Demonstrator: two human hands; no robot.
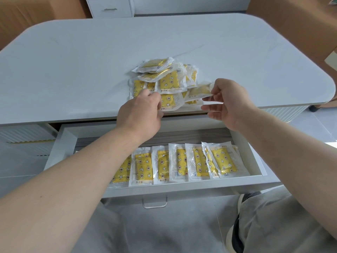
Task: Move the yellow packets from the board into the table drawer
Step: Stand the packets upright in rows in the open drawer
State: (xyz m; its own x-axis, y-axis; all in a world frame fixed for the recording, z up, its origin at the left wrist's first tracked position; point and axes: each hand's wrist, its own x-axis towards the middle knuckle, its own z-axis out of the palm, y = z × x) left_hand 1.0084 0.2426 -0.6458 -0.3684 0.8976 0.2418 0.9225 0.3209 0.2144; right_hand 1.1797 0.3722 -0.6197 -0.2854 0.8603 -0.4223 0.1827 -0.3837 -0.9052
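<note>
Left hand: fingers are curled round the front packet at the near edge of the tabletop.
Packet pile: heaped at the tabletop's centre.
Raised packet: pinched by the right hand, just beside the pile.
Open drawer, below: a packet row is laid side by side.

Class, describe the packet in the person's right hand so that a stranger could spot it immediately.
On the white table, find the heap of yellow packets near the front edge. At the heap's right side one packet is raised off the rest. It alone is pinched by the right hand.
</note>
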